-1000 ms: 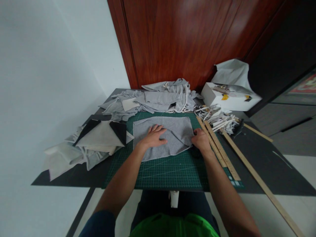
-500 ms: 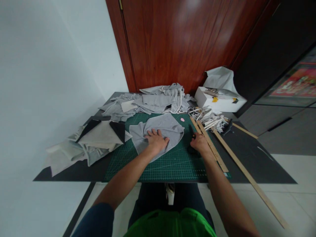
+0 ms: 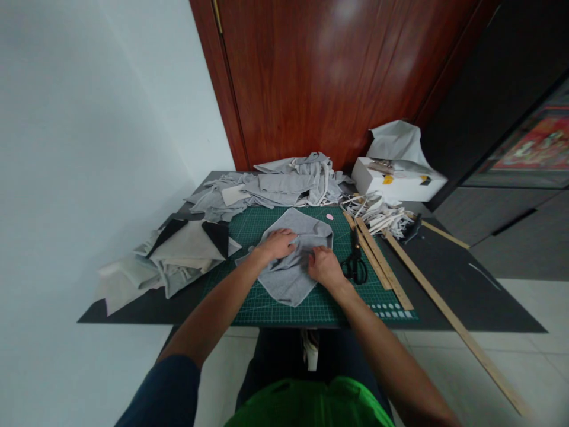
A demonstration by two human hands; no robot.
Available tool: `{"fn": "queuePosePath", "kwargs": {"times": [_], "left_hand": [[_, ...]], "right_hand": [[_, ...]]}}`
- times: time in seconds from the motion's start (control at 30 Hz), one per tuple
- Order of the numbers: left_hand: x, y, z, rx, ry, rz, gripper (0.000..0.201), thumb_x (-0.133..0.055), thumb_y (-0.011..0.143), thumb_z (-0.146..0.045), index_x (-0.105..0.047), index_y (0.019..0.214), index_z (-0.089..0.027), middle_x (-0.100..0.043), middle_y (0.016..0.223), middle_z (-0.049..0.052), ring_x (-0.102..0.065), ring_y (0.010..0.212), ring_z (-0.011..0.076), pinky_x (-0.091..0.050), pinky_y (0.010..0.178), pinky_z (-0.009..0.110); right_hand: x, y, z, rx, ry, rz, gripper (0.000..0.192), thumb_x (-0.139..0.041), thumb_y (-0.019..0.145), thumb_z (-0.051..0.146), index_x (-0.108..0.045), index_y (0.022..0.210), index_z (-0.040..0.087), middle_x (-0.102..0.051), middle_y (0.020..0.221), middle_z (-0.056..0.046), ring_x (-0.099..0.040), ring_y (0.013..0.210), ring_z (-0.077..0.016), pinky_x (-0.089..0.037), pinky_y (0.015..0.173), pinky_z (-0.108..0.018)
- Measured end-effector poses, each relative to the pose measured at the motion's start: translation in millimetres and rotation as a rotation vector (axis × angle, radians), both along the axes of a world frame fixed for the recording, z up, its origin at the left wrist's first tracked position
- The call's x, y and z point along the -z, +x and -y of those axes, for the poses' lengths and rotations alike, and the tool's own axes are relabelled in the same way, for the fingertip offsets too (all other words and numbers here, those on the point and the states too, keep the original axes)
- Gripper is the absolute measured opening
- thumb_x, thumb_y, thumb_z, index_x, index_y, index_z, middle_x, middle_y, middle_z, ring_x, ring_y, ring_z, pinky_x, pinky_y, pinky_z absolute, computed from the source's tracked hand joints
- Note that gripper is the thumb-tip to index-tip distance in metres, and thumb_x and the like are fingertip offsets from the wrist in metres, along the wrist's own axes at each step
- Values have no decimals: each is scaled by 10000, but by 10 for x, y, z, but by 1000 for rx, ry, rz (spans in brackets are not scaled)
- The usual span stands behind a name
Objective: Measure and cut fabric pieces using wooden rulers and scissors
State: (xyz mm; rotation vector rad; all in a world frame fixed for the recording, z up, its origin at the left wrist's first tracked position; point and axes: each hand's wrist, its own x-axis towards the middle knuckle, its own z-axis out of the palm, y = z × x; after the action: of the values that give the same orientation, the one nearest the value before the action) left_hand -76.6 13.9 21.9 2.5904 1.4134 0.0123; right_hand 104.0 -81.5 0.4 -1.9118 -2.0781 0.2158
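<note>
On the green mat (image 3: 311, 302), white box (image 3: 398, 181) holds tools.

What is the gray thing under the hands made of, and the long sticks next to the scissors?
The gray piece looks like soft knit fabric: matte, creased, bunching under both hands. The long sticks look like pale bare wood, probably rulers. The scissors look like dark metal, though it is hard to tell.
</note>
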Motion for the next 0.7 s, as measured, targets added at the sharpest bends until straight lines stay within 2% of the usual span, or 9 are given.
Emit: {"fn": "queuePosePath", "kwargs": {"times": [0.07, 0.1, 0.2, 0.23, 0.3, 0.4, 0.47, 0.57, 0.7], "left_hand": [[61, -35, 68, -156, -3, -50, 600, -451, 992, -492, -478, 1536, -239, -377, 1666, 140, -315, 1536, 358, -307, 1210, 594], [65, -36, 114, -247, 2, -70, 637, -423, 995, -547, -458, 1546, -229, -362, 1666, 167, -311, 1525, 399, -319, 1174, 650], [-7, 13, 227, -439, -1, -106, 694, -353, 985, -659, -568, 1450, -192, -526, 1516, 243, -479, 1386, 447, -433, 1050, 653], [-45, 36, 243, -450, -16, -106, 696, -329, 988, -669, -635, 1377, -180, -609, 1417, 249, -551, 1316, 436, -469, 1019, 614], [-110, 70, 230, -429, -39, -96, 665, -305, 1011, -616, -733, 1222, -154, -715, 1230, 245, -649, 1194, 402, -508, 982, 538], [-128, 63, 117, -351, 44, -67, 510, -356, 1024, -400, -753, 1175, -118, -738, 1191, 228, -667, 1185, 357, -495, 1026, 471], [-81, 23, 9, -278, 121, -37, 457, -422, 990, -315, -690, 1301, -113, -688, 1324, 206, -588, 1314, 326, -431, 1124, 433], [32, -53, -123, -221, 131, -6, 591, -490, 959, -352, -498, 1520, -167, -523, 1556, 148, -394, 1494, 295, -292, 1241, 425], [142, -163, -178, -245, -13, -13, 732, -468, 960, -552, -343, 1614, -248, -300, 1708, 121, -228, 1583, 336, -196, 1270, 538]], "right_hand": [[23, -46, -2, 34, -27, 33, 344, -496, 983, 291, -677, 1207, 103, -692, 1252, -220, -606, 1214, -345, -450, 1052, -472], [29, -32, -20, 46, -33, 43, 357, -486, 990, 306, -662, 1236, 118, -676, 1302, -217, -586, 1252, -353, -414, 1091, -527], [18, 91, -125, 62, -62, 59, 371, -442, 985, 234, -638, 1287, 144, -635, 1400, -206, -526, 1351, -351, -268, 1168, -657], [8, 136, -167, 84, -74, 65, 379, -438, 970, 197, -643, 1283, 136, -636, 1399, -210, -511, 1370, -360, -257, 1165, -674], [-16, 202, -248, 146, -79, 75, 387, -455, 931, 152, -670, 1250, 110, -659, 1346, -230, -517, 1356, -388, -325, 1128, -647], [-33, 206, -374, 140, -15, 56, 362, -502, 880, 124, -708, 1175, 86, -701, 1236, -233, -592, 1248, -364, -451, 1042, -479], [-21, 156, -492, 25, 44, 15, 384, -496, 867, 86, -706, 1189, 83, -712, 1233, -205, -619, 1217, -302, -457, 1043, -372], [18, 67, -726, -125, 89, -33, 454, -452, 895, 58, -662, 1296, 91, -689, 1324, -172, -608, 1257, -232, -424, 1087, -291], [74, 43, -974, -80, 27, 2, 435, -424, 1004, 220, -590, 1397, 135, -574, 1498, -168, -496, 1382, -289, -429, 1097, -405]]}}
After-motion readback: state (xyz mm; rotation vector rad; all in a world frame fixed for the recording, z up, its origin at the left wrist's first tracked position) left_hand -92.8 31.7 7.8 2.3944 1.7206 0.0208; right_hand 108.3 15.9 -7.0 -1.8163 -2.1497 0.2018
